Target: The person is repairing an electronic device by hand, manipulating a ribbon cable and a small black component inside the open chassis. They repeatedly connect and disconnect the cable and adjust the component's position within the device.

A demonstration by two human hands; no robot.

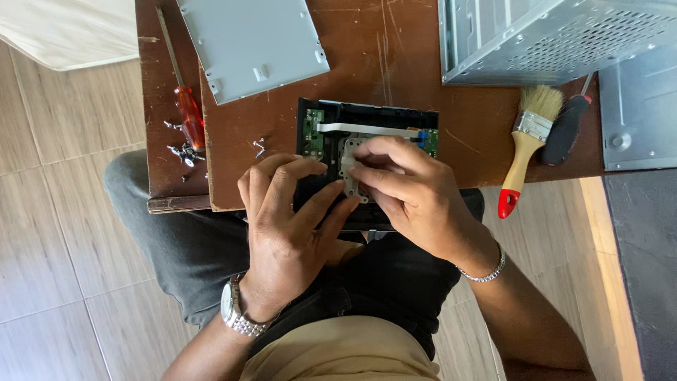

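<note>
Both hands are covering most of the opened black drive [367, 116], so its front half and whatever the fingertips are meeting are hidden. Only the back strip is showing: a green circuit board [314, 134], a flat white ribbon cable [367, 128] running across, and a bit of a grey metal plate [347, 156] poking out between the fingers. The drive is lying at the near edge of the brown table [395, 49], partly hanging over the person's lap.

The left hand [285, 212] is lying palm down on the left part of the drive, fingers bent and loosely spread, thumb angling toward the middle; a metal watch is sitting on that wrist. The right hand [409, 187] is arching over the centre, fingers bunched together and pressing down on the grey plate; cannot tell whether it is pinching a part or only pushing, since the tips are hidden. A chain bracelet is hanging on that wrist.

The grey cover panel [254, 42] and the metal computer case [557, 35] are being cut off by the top edge. A red-handled screwdriver [187, 106] is lying at left near loose screws [185, 152]. A paintbrush [529, 141] is lying at right, partly overlapping a dark-handled tool [568, 127].
</note>
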